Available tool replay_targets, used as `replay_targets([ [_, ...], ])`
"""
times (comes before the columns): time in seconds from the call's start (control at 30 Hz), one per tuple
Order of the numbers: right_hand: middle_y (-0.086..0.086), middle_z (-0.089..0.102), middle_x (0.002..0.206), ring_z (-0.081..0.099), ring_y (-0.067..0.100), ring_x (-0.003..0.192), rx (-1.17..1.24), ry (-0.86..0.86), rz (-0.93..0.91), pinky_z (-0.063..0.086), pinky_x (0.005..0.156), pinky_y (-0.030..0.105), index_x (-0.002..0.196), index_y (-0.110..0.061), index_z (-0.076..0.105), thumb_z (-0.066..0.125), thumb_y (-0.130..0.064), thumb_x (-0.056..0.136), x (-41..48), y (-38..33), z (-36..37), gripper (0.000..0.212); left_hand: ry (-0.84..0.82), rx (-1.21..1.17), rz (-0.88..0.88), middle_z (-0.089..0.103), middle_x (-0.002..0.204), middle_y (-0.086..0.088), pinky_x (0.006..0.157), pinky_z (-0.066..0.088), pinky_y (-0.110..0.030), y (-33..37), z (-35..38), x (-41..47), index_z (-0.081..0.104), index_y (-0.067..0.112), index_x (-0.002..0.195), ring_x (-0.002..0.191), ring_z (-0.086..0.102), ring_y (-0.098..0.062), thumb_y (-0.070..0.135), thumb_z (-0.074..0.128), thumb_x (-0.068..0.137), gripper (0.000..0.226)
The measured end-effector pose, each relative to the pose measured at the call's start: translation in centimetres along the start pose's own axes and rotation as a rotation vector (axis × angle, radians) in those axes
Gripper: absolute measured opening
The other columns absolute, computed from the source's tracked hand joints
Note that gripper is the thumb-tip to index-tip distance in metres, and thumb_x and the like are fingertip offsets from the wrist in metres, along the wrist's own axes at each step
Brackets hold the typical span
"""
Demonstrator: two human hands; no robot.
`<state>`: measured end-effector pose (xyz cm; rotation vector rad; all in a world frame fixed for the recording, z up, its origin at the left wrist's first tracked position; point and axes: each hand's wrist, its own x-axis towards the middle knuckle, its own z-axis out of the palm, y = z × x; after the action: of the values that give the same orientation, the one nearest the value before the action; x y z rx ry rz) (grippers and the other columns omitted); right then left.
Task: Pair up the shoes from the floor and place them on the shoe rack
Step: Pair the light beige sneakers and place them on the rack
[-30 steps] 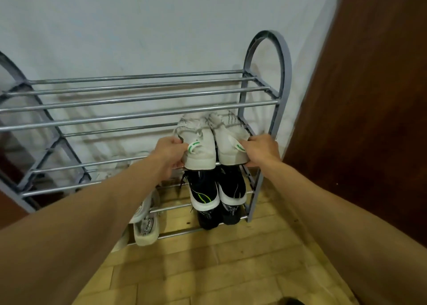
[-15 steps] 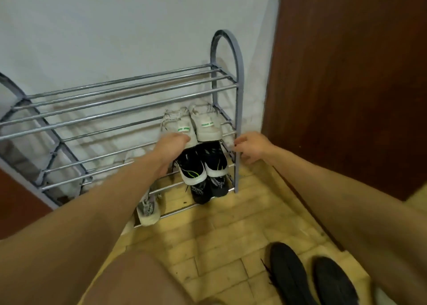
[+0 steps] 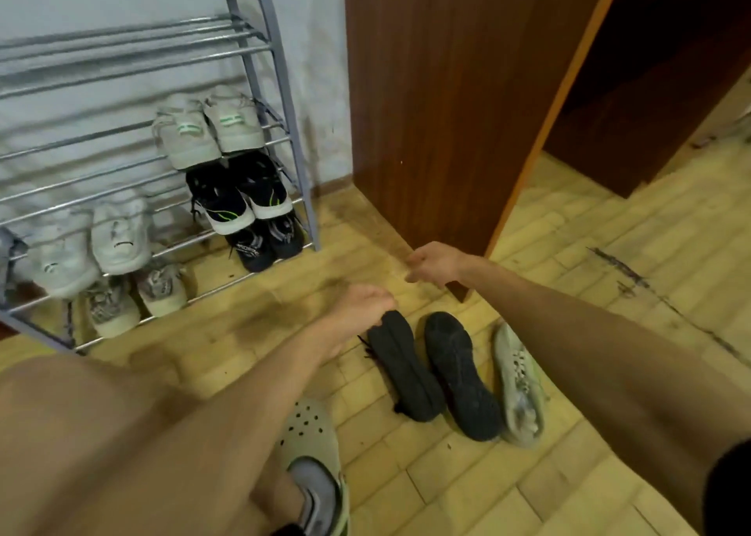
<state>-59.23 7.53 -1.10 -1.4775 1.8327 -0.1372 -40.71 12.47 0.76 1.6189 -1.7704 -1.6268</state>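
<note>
Two black shoes lie side by side on the wooden floor, the left black shoe [image 3: 406,369] and the right black shoe [image 3: 463,377]. My left hand [image 3: 361,308] curls its fingers over the far end of the left black shoe, which still rests on the floor. My right hand [image 3: 439,263] hovers above the floor with loose fingers and holds nothing. A pale grey shoe [image 3: 518,385] lies just right of the black pair. The grey metal shoe rack [image 3: 284,100] stands against the wall at the left. It holds a white pair with green tabs [image 3: 207,133] and other pairs below.
On the rack are also black trainers with green stripes [image 3: 239,198], a black pair [image 3: 264,243], a white pair [image 3: 93,243] and a patterned grey pair [image 3: 134,295]. A brown wooden cabinet [image 3: 447,88] stands right of the rack. My foot in a pale clog [image 3: 317,454] is near.
Both hands left the white pair on the rack and swung down to the right. The view turned toward the floor, and my left hand came onto the left black shoe.
</note>
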Motion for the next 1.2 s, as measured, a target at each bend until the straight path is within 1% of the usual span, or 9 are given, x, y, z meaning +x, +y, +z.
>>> replay_targets([
  [0.13,0.001,0.055,0.103,0.055,0.021,0.098,0.166,-0.007,0.122,0.048,0.062,0.023,0.120,-0.017,0.060,0.065,-0.025,0.087,-1.0,5.9,5.0,0.034,0.108,-0.074,-0.016,0.068,0.098,0.007,0.072,0.049,-0.022,-3.8,3.9,-1.0,0.066,0.029,0.093,0.088,0.065,-0.009,0.026,0.056,0.088,0.012],
  [0.27,0.002,0.050,0.077,0.052,0.015,0.068,0.185,-0.067,0.203,0.045,0.056,0.026,0.088,-0.010,0.060,0.065,-0.021,0.088,-2.0,10.4,11.1,0.013,0.012,0.063,0.019,0.066,0.103,0.008,0.080,0.050,-0.025,-6.1,5.0,-1.1,0.064,0.032,0.096,0.094,0.063,-0.009,0.033,0.057,0.087,0.012],
  [0.43,0.015,0.059,0.120,0.058,0.032,0.111,0.240,0.059,0.385,0.050,0.095,0.043,0.128,-0.002,0.053,0.063,-0.022,0.089,-4.6,16.7,14.6,0.045,-0.144,0.298,0.080,0.059,0.092,0.023,0.067,0.039,-0.014,-7.5,5.4,-1.4,0.062,0.039,0.095,0.088,0.053,0.007,0.039,0.056,0.087,0.010],
  [0.57,0.022,0.039,0.142,0.038,0.040,0.129,0.177,0.375,0.647,0.037,0.106,0.049,0.140,-0.001,0.038,0.055,-0.032,0.091,-6.8,21.2,15.3,0.060,-0.263,0.481,0.082,0.058,0.089,0.018,0.061,0.036,-0.011,-8.3,7.1,-1.0,0.064,0.031,0.102,0.080,0.052,0.006,0.036,0.058,0.086,0.018],
  [0.67,0.017,0.024,0.151,0.027,0.038,0.134,0.295,0.424,0.736,0.030,0.110,0.050,0.147,-0.001,0.024,0.051,-0.032,0.094,-7.5,23.4,16.4,0.067,-0.335,0.523,0.073,0.057,0.092,0.016,0.065,0.037,-0.013,-8.2,8.5,-0.6,0.064,0.027,0.109,0.083,0.052,0.003,0.037,0.059,0.086,0.026],
  [0.77,0.018,0.026,0.151,0.031,0.039,0.135,0.531,0.412,0.829,0.031,0.111,0.050,0.150,-0.001,0.013,0.061,-0.031,0.091,-7.4,24.3,17.8,0.081,-0.366,0.493,0.069,0.056,0.091,0.018,0.065,0.036,-0.012,-7.9,9.5,-0.6,0.063,0.028,0.111,0.082,0.050,0.007,0.037,0.058,0.086,0.027],
  [0.9,0.017,0.035,0.142,0.039,0.038,0.129,0.578,0.391,0.922,0.039,0.108,0.049,0.145,-0.005,0.020,0.081,-0.030,0.072,-7.4,25.1,17.3,0.099,-0.362,0.497,0.058,0.057,0.092,0.019,0.067,0.037,-0.012,-8.4,8.9,-0.7,0.063,0.027,0.113,0.086,0.053,0.005,0.035,0.057,0.087,0.028],
  [1.03,0.017,0.041,0.135,0.047,0.037,0.120,0.618,0.239,0.951,0.048,0.100,0.050,0.142,-0.009,0.032,0.082,-0.040,0.070,-8.1,26.2,17.1,0.093,-0.359,0.525,-0.010,0.062,0.108,0.005,0.081,0.041,-0.021,-9.1,7.6,-0.6,0.063,0.022,0.115,0.102,0.056,-0.010,0.034,0.057,0.088,0.030],
  [1.2,0.020,0.059,0.118,0.061,0.033,0.106,0.835,0.194,0.944,0.055,0.090,0.046,0.134,-0.002,0.038,0.083,-0.021,0.071,-8.5,26.3,17.3,0.079,-0.325,0.524,-0.041,0.061,0.108,0.004,0.073,0.040,-0.020,-9.2,7.2,-0.6,0.064,0.022,0.114,0.099,0.055,-0.010,0.035,0.059,0.089,0.029],
])
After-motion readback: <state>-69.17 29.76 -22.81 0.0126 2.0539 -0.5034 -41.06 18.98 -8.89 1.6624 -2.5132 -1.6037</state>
